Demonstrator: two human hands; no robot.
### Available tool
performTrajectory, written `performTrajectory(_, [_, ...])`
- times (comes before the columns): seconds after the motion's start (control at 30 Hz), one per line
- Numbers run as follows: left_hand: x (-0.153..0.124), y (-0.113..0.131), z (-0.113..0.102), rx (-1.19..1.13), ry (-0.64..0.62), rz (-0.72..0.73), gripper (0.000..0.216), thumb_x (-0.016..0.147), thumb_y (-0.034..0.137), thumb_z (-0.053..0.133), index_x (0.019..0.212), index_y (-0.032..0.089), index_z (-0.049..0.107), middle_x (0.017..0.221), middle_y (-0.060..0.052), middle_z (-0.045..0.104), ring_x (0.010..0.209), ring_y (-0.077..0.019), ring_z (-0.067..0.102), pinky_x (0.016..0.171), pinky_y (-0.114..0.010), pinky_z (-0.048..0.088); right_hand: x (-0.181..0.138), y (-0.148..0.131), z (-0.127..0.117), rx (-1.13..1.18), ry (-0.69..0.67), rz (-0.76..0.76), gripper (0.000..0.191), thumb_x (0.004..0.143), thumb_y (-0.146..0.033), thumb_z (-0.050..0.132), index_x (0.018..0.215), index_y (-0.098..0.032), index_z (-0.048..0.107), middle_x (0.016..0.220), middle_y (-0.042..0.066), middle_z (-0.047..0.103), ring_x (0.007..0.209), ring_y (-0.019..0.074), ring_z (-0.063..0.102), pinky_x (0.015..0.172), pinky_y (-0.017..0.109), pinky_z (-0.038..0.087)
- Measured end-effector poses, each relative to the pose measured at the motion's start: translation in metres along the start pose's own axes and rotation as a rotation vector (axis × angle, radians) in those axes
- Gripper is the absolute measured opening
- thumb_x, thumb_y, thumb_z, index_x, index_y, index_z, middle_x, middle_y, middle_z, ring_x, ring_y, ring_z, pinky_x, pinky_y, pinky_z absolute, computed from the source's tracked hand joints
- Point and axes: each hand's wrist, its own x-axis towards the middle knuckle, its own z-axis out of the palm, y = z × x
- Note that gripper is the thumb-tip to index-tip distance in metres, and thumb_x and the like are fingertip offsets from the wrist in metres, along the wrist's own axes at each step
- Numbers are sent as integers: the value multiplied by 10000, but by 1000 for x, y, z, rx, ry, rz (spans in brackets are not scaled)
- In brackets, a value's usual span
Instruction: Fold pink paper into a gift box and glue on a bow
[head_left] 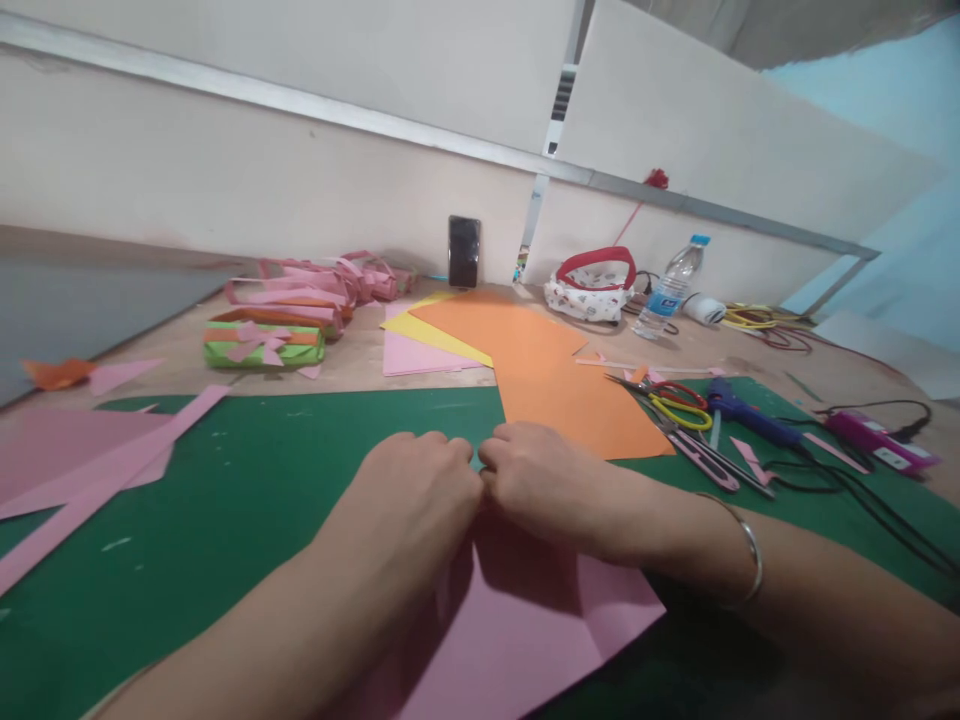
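Observation:
Side by side over the green cutting mat (255,470), my left hand (416,480) and my right hand (544,480) are closed, knuckles nearly touching. Both grip the far edge of a pink sheet of paper (517,640), which spreads from under the hands toward me. The fingertips are hidden behind the knuckles. Just past my right hand lies orange paper (555,380), partly over yellow paper (431,335) and another pink sheet (420,357).
To the right lie scissors (679,405), a pink cutter (701,458), a blue glue gun (757,415) and a purple power strip (881,443) with cables. A water bottle (667,290), phone (464,250) and green paper box (262,343) stand behind. Pink paper strips (112,485) lie left.

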Motion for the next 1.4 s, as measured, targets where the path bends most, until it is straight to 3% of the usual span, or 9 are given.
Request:
performTrajectory(0.27, [-5, -7, 0, -99, 6, -76, 150, 659, 142, 520, 519, 197, 515, 619, -11, 528, 491, -125, 427, 476, -297, 207, -3, 6, -7, 32, -54, -26, 190, 830, -57, 521, 675, -142, 588, 698, 37, 554, 602, 140, 404, 497, 282, 227])
performTrajectory(0.47, [-5, -30, 7, -240, -36, -154, 249, 747, 306, 419, 525, 204, 373, 504, 32, 432, 468, -102, 329, 457, -275, 207, -2, 20, -13, 309, -84, 130, 122, 828, -129, 494, 721, -159, 543, 696, -12, 556, 579, 92, 434, 492, 221, 260])
performTrajectory(0.6, [-3, -40, 7, -310, -72, -117, 180, 723, 236, 384, 545, 207, 387, 516, 37, 457, 490, -103, 363, 460, -258, 226, 1, 16, -18, 292, -100, 160, 105, 795, -126, 505, 704, -158, 546, 674, -11, 548, 570, 93, 425, 480, 217, 250])
performTrajectory(0.8, [4, -36, 1, -236, -56, -150, 227, 704, 298, 444, 500, 206, 405, 524, 7, 489, 486, -119, 359, 469, -292, 206, 14, 14, -15, 88, -147, 127, 164, 784, -97, 551, 632, -141, 594, 661, 14, 557, 527, 99, 362, 461, 260, 202])
performTrajectory(1.03, [8, -29, -8, -150, -11, -139, 176, 703, 234, 450, 529, 203, 443, 541, 16, 499, 505, -117, 351, 488, -291, 205, 17, 14, -5, -13, 6, 62, 184, 856, -117, 524, 699, -147, 615, 647, 21, 561, 542, 126, 380, 487, 290, 177])
performTrajectory(1.17, [8, -26, -8, -112, -15, -132, 168, 680, 152, 441, 519, 191, 467, 575, -5, 549, 529, -124, 436, 499, -280, 231, 17, 14, -3, -13, 10, -7, 239, 902, -174, 502, 695, -157, 619, 659, 26, 573, 585, 143, 424, 512, 294, 196])
performTrajectory(1.4, [2, -24, -2, -35, -28, -70, 241, 752, 213, 451, 534, 197, 551, 634, -35, 603, 602, -196, 577, 510, -290, 274, 12, 15, -1, 10, -15, -78, 298, 895, -193, 533, 611, -149, 613, 634, 25, 544, 578, 143, 410, 507, 297, 205])
